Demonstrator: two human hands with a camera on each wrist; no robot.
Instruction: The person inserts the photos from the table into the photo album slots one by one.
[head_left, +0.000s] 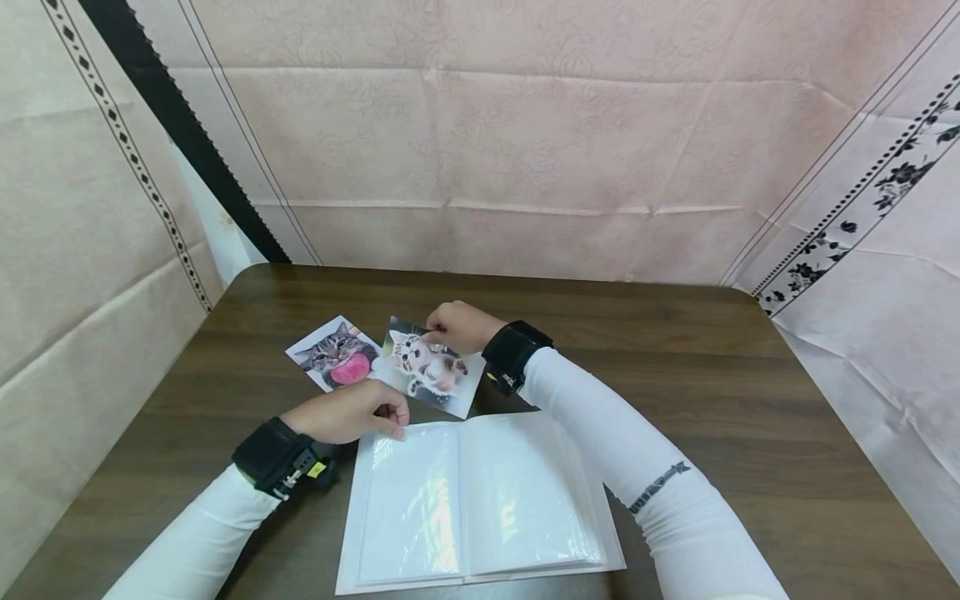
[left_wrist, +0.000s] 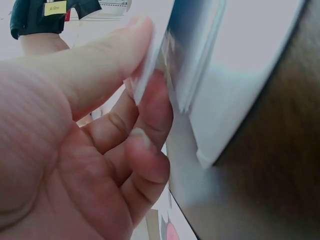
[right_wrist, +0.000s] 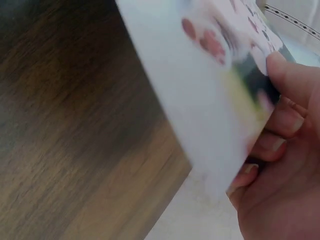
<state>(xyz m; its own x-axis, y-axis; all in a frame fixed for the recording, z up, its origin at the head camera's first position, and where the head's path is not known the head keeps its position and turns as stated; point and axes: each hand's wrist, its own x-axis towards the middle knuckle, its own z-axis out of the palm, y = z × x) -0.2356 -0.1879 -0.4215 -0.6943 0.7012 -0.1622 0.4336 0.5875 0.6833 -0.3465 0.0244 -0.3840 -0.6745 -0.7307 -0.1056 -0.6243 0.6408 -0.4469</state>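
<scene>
An open photo album (head_left: 408, 517) with clear, shiny pockets lies on the table. At its upper left corner my left hand (head_left: 356, 412) pinches a page; the left wrist view shows the thumb on one side of the page edge (left_wrist: 150, 65) and fingers behind it, the other pages apart. Beyond the album, my right hand (head_left: 463, 327) holds a photo of a white kitten (head_left: 427, 367) by its upper right edge, thumb on the picture side. In the right wrist view this kitten photo (right_wrist: 200, 100) is tilted up off the table.
A second photo, a tabby cat with a pink shape (head_left: 333, 354), lies left of the kitten photo, near the left hand. The brown wooden table (head_left: 720, 467) ends at a far edge, where pale patterned cloth (head_left: 525, 150) hangs behind and along the sides.
</scene>
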